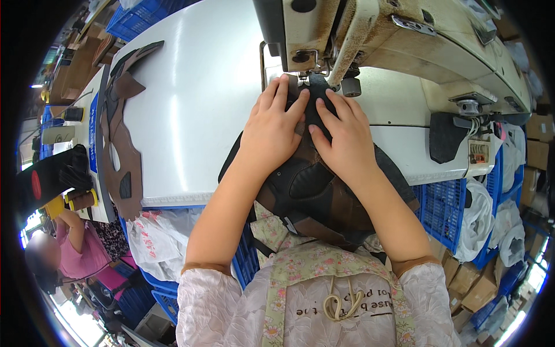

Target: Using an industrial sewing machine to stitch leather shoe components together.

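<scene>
A black-and-brown stitched leather piece (312,182) lies over the near edge of the table and hangs toward my lap. Its narrow far end runs beneath the needle area of a worn beige sewing machine (439,43). On the left side of that strip my left hand (274,124) lies with its fingers stretched forward, the fingertips close to the presser foot (303,80). My right hand (346,130) rests on the strip's right side, fingers and thumb spread and pressing down on the leather. What lies under both palms is hidden.
Brown and black leather parts (122,144) lie along the white table's (202,115) left edge. A dark leather scrap (448,139) hangs at the right. Blue crates (440,211) and white plastic bags (165,240) stand below. Another person (84,246) sits at the lower left.
</scene>
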Action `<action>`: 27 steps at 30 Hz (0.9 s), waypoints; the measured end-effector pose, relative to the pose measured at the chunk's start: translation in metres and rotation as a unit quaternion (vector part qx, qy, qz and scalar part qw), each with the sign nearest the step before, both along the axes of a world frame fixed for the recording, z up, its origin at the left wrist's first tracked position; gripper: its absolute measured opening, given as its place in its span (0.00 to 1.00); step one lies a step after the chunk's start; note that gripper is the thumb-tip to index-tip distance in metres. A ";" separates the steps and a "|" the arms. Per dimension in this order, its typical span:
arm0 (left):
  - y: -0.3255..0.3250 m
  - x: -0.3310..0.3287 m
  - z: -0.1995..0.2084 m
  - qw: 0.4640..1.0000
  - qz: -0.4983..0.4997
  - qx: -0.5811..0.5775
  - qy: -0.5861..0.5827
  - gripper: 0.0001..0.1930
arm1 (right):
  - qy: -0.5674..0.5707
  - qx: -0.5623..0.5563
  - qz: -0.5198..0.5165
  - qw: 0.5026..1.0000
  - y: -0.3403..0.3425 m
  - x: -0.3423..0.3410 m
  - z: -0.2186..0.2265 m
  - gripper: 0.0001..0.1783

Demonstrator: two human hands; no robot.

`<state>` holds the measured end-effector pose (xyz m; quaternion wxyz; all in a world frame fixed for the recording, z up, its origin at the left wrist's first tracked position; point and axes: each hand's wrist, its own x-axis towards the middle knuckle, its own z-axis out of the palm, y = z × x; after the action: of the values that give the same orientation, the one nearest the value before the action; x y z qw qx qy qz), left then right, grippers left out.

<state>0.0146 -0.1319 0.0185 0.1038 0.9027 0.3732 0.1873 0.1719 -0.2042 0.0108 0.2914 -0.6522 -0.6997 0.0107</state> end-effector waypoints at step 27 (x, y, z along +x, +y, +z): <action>0.001 0.000 -0.004 1.000 0.000 0.005 0.012 0.29 | 0.009 0.012 -0.007 1.000 0.001 -0.001 -0.001 0.23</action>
<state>0.0145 -0.1310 0.0149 0.0949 0.9055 0.3730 0.1787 0.1710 -0.2029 0.0100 0.3058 -0.6532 -0.6927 0.0060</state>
